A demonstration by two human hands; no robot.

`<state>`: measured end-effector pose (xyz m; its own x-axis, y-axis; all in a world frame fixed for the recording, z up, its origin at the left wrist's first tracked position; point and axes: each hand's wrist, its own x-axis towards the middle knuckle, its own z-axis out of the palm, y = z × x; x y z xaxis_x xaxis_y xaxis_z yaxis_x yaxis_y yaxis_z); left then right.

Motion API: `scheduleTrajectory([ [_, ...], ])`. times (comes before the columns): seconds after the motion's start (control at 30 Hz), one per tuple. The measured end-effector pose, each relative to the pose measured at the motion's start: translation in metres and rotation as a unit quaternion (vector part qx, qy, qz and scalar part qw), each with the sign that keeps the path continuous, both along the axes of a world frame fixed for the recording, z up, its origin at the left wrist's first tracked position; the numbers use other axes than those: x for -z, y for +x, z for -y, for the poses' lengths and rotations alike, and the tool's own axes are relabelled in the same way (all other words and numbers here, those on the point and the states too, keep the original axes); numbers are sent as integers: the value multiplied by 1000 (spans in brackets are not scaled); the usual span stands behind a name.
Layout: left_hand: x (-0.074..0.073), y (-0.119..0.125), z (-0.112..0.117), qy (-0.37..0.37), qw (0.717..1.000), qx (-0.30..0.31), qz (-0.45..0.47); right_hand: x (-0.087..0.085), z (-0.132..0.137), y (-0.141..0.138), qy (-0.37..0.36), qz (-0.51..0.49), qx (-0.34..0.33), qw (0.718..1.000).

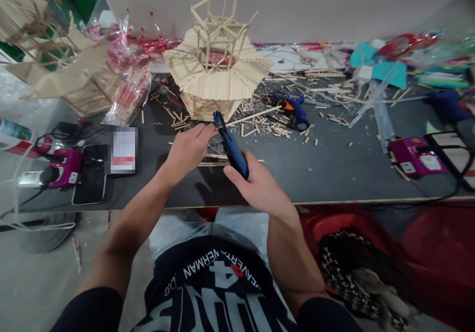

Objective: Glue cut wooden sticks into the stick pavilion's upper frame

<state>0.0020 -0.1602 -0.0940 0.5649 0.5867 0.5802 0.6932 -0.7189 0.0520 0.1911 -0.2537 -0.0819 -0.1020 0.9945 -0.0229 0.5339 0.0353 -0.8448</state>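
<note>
My right hand (261, 181) is wrapped round a dark blue hand cutter (234, 151), its head pointing away from me. Just left of the cutter's head, my left hand (191, 149) has its fingertips pinched together. A thin wooden stick (256, 116) runs out to the right on the far side of the head, in line with those fingertips; its near end is hidden. Beyond both hands stands a tiered model (218, 82) built of wooden sticks, with a flared, roof-like skirt. More sticks (213, 164) lie on the table under my hands.
Cut stick pieces (265, 126) litter the dark table (334, 173). A blue glue gun (295, 107) lies to the right. Bagged sticks (128, 97), another stick model (79, 82) and two phones (91, 173) are at left. Purple power strips (415, 156) with cords lie at both sides.
</note>
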Motion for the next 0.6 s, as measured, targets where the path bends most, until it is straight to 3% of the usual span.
scheduleTrajectory([
  [0.6,-1,4,5,13,999,-29,4,19,6,-9,1,49,71,996],
])
